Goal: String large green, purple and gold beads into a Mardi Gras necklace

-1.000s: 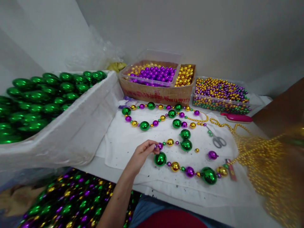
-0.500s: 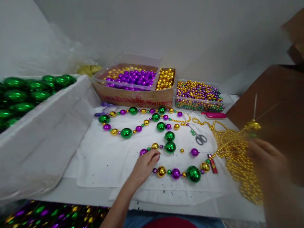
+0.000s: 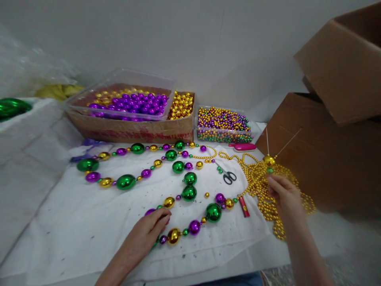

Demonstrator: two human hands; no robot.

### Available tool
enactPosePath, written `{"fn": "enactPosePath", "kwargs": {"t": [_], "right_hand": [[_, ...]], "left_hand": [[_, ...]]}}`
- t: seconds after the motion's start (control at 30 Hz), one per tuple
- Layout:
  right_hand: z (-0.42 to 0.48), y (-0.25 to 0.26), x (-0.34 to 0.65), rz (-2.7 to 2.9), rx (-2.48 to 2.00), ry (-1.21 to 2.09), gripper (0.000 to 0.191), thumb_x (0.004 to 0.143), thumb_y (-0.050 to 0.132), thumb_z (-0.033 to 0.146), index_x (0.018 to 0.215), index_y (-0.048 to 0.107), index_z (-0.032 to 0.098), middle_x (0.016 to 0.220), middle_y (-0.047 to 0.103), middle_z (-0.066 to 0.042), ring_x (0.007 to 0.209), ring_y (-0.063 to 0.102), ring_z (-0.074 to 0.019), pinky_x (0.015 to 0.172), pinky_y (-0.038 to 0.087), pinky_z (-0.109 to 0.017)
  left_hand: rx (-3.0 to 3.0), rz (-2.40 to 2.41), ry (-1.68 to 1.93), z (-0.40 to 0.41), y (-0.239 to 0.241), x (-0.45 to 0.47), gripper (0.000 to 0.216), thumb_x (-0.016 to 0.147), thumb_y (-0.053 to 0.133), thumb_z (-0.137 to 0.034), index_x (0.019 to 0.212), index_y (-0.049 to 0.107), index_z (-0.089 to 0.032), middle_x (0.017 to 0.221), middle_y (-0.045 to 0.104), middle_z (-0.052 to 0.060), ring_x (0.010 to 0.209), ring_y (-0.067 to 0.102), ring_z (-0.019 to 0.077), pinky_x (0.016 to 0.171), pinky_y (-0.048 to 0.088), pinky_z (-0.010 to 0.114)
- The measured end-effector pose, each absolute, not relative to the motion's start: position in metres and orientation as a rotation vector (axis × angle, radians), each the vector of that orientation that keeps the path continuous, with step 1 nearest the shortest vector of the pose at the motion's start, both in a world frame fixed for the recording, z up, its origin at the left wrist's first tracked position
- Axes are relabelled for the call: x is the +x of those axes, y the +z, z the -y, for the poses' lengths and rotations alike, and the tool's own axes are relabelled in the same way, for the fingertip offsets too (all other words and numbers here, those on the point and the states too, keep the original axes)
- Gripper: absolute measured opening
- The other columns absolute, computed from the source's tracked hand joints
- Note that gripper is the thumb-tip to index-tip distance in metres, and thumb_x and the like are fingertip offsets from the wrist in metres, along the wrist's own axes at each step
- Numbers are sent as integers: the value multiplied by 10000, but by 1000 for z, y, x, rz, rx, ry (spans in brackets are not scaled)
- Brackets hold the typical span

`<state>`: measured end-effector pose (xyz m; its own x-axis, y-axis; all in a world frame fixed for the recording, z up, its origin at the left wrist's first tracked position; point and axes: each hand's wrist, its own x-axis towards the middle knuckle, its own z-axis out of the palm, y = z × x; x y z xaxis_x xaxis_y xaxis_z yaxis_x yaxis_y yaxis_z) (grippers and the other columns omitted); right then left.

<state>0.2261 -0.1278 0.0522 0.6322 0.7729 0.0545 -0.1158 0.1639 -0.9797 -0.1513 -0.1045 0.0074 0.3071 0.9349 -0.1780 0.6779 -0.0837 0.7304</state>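
Note:
On the white cloth (image 3: 113,214), my left hand (image 3: 151,226) rests with curled fingers over a strand of large purple, gold and green beads (image 3: 194,227). Part of the strand is hidden under that hand; a purple bead and a green bead peep out beside it. My right hand (image 3: 284,192) is raised over a heap of thin gold bead chain (image 3: 264,206), pinching just below a small green bead (image 3: 269,170). Above this bead sits a shiny gold bead (image 3: 269,160), from which two thin, straight pale ends stick up in a V.
Scissors (image 3: 229,177), a red lighter (image 3: 244,207) and loose green balls (image 3: 189,193) lie around. A longer bead strand (image 3: 125,182) curves behind. Bead bins (image 3: 133,129) and a clear tub (image 3: 224,135) line the wall. Cardboard boxes (image 3: 321,159) stand right, a white bin (image 3: 32,159) left.
The view has turned right. My right hand has come left relative to the scissors with the gold bead. The strand has shifted, and its gold bead is now closer to a purple ball.

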Motion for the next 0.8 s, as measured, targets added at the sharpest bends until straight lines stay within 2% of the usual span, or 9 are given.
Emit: {"fn": "enactPosePath", "kwargs": {"t": [0.37,0.63,0.8], "right_hand": [[129,45,213,626,-1294,753,265,558,828,284,758,705,161,647,574,21,512,419,-57,436,325,-163],[129,48,204,633,-1303,772,261,567,826,279,768,706,162,638,559,22,526,421,-59,439,325,-160],[129,44,204,624,-1292,778,262,555,830,283,753,703,168,658,571,20,517,424,-59,430,328,-169]], "left_hand": [[1520,-1219,758,98,24,-120,283,861,448,-400,967,597,-184,828,639,27,831,605,192,778,437,285],[1630,-1160,733,106,-1,-53,214,858,435,-296,896,613,-183,834,648,23,800,584,177,725,408,267],[1630,-1151,715,113,-13,-38,214,862,424,-288,878,611,-184,810,642,16,770,577,167,700,402,253]]}}
